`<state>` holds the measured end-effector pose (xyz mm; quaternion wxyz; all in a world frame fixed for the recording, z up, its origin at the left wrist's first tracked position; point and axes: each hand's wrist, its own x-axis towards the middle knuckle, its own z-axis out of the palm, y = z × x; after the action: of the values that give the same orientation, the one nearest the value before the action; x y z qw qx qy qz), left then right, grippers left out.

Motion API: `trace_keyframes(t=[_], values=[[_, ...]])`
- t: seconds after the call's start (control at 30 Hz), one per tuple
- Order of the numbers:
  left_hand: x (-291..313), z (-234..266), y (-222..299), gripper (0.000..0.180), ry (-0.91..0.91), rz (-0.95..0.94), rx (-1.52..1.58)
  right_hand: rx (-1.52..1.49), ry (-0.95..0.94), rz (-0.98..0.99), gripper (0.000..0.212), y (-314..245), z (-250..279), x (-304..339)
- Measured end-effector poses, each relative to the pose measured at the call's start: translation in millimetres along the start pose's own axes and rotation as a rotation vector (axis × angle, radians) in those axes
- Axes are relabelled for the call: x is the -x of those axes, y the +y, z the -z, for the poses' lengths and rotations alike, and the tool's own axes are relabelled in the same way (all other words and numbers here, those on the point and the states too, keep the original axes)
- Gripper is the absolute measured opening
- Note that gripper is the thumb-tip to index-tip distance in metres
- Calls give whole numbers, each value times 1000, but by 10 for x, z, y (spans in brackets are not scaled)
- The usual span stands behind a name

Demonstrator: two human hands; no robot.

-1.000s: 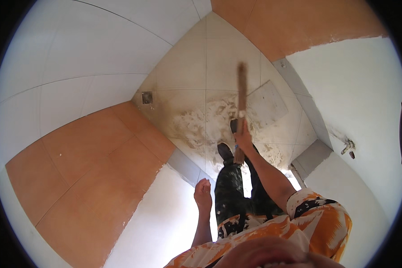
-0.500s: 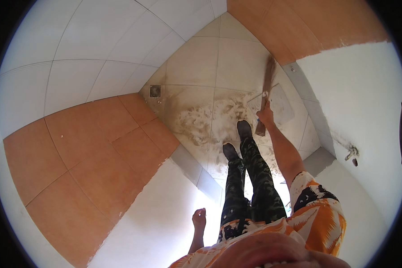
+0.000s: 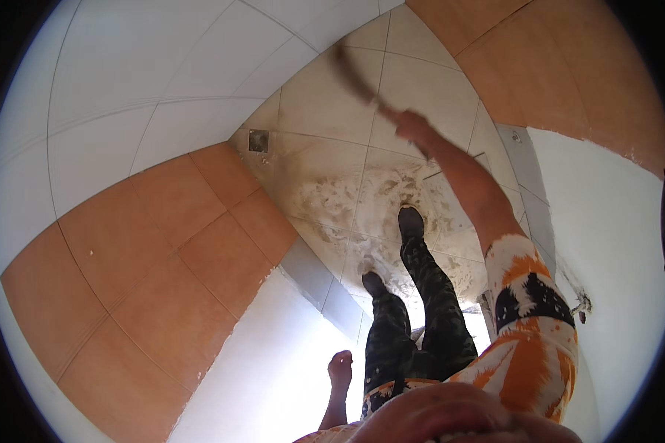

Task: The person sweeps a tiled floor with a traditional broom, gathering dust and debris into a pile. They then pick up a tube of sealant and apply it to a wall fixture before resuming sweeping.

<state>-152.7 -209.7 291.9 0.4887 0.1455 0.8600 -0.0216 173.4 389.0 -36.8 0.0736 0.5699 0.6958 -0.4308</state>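
Observation:
My right hand (image 3: 415, 127) is closed around the handle of a brown hand broom (image 3: 356, 80). The broom slants to the far left, and its far end is motion-blurred close to the foot of the white tiled wall (image 3: 199, 59). Beneath it lie pale floor tiles (image 3: 325, 92). My left hand (image 3: 340, 367) hangs low beside my left leg, fingers curled. A tiny pale spot shows at the fingers, too small to name. Brown dirt (image 3: 325, 192) with smeared footprints covers the floor around and ahead of my dark shoes (image 3: 411, 223).
A square floor drain (image 3: 258, 140) sits by the left corner. Orange tiles (image 3: 148, 251) cover part of the left wall and the far right wall (image 3: 539, 66). Grey skirting tiles (image 3: 528, 159) edge the floor. A pipe fitting (image 3: 582, 306) sticks out of the white right wall.
My right hand has moved up and left, sweeping the broom from beside the right wall across to the far left. My left hand stays low with curled fingers.

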Motion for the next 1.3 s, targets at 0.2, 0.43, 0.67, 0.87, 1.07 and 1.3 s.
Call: trace_keyframes(t=[0.2, 0.43, 0.67, 0.87, 1.07, 1.3], values=[[-533, -214, 2922, 35, 77, -753, -141, -468, 149, -177, 99, -599, -871, 1690], [735, -740, 7451, 47, 132, -1942, -72, -1500, 242, -466, 83, -423, -526, 2909], [1399, -1255, 8932, 27, 738, -2124, -919, -1650, 450, -374, 76, -472, -12, 3131], [1549, -1236, 9136, 24, 699, -2155, -1181, -1696, 531, -400, 60, -505, 381, 2977], [1751, -1398, 8780, 36, 534, -1664, -932, -1887, 462, -324, 45, -521, 661, 2782], [1542, -1383, 8963, 40, 832, -1931, -909, -1827, 504, -277, 50, -548, 617, 2752]])
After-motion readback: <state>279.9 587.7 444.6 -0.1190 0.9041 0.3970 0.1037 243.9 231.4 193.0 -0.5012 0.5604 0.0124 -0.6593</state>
